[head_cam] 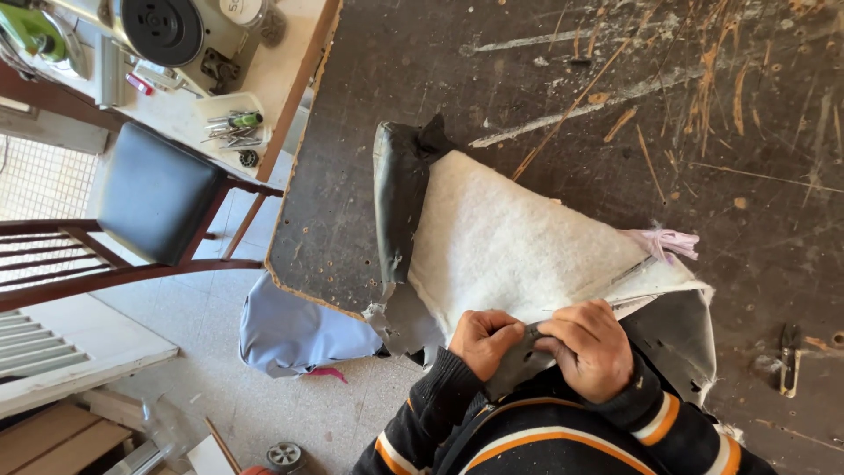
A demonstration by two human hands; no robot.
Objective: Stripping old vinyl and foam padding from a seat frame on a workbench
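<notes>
A seat cushion [510, 237] lies upside down on a dark scratched worktable [615, 97], its white felt-like backing facing up and dark grey leatherette [400, 198] wrapped round its left edge. My left hand [482, 339] and my right hand [591, 345] meet at the cushion's near edge. Both pinch the same dark grey flap of covering [520, 361] between fingers and thumbs. A loose grey flap [681, 339] hangs off the right near corner.
A pink fabric scrap [666, 241] sits at the cushion's right edge. A small metal tool [789, 356] lies on the table at right. A wooden chair with a black seat [154, 198], a sewing machine bench [176, 44] and light blue fabric [290, 330] lie to the left.
</notes>
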